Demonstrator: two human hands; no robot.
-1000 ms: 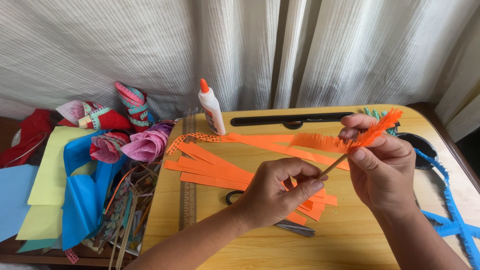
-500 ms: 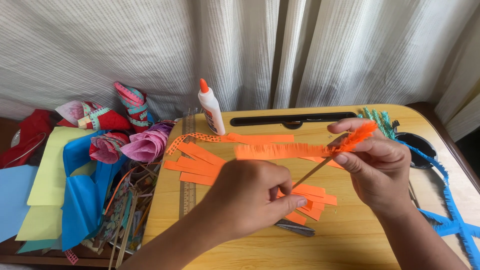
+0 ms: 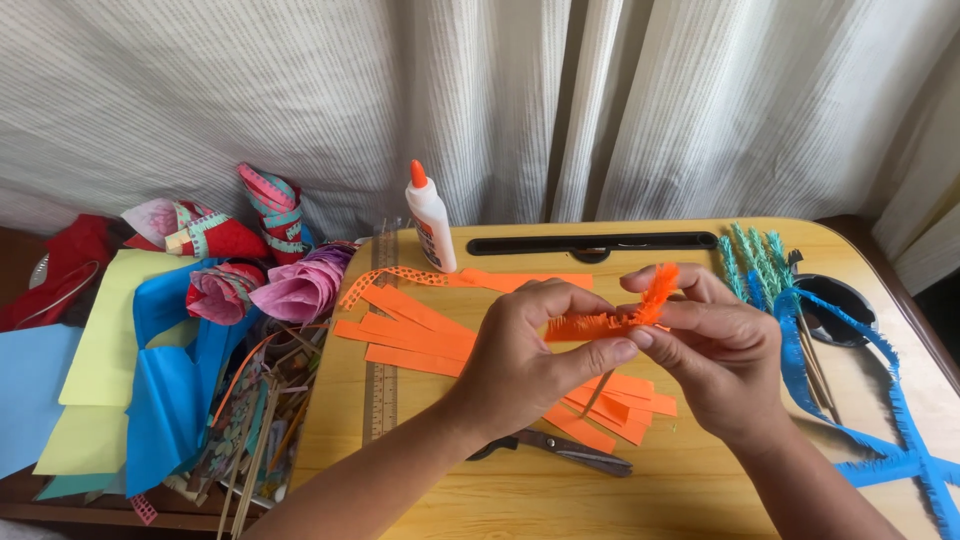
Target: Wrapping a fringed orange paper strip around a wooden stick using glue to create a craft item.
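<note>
My left hand (image 3: pixel 530 355) pinches a fringed orange paper strip (image 3: pixel 590 325) between thumb and fingers. My right hand (image 3: pixel 715 350) holds a thin wooden stick (image 3: pixel 598 392) whose top is wrapped in the same orange fringe (image 3: pixel 655 292). Both hands meet above the middle of the wooden lap table (image 3: pixel 700 480). Below them lie several flat orange paper strips (image 3: pixel 415 335) and a pair of dark scissors (image 3: pixel 565 450).
A white glue bottle with an orange cap (image 3: pixel 430 218) stands at the back. A ruler (image 3: pixel 380 380) lies along the left edge. Teal fringed sticks (image 3: pixel 755 258) and blue fringed strips (image 3: pixel 880 400) sit at the right. Coloured paper sheets and paper flowers (image 3: pixel 300 290) pile up at the left.
My left hand has risen from the loose strips to the fringe next to my right hand. The long strip that hung out to the left is now much shorter.
</note>
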